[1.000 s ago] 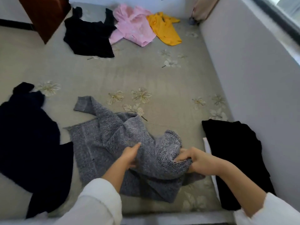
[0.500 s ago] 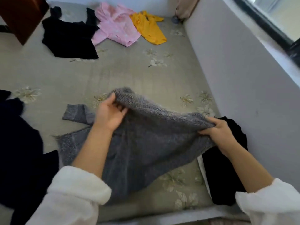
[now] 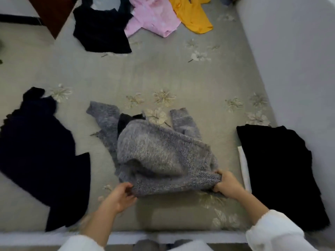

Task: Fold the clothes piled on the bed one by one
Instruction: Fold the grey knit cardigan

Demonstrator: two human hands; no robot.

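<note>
A grey knitted sweater (image 3: 155, 151) lies bunched on the bed (image 3: 163, 73) in front of me, both sleeves pointing away. My left hand (image 3: 120, 196) grips its near hem at the left corner. My right hand (image 3: 226, 183) grips the same hem at the right corner. The hem is lifted slightly off the sheet. A dark garment (image 3: 36, 156) is spread at the left. A folded black garment (image 3: 277, 171) lies at the right on something white (image 3: 244, 171).
At the far end lie a black top (image 3: 101, 31), a pink garment (image 3: 152, 19) and a yellow one (image 3: 192, 15). A grey wall (image 3: 293, 69) runs along the right side. A brown cabinet (image 3: 52, 11) stands at the far left. The bed's near edge (image 3: 126, 238) is just below my hands.
Both hands lifted the sweater up and spread it, then brought it back down towards me. They now hold the near hem low over the sheet.
</note>
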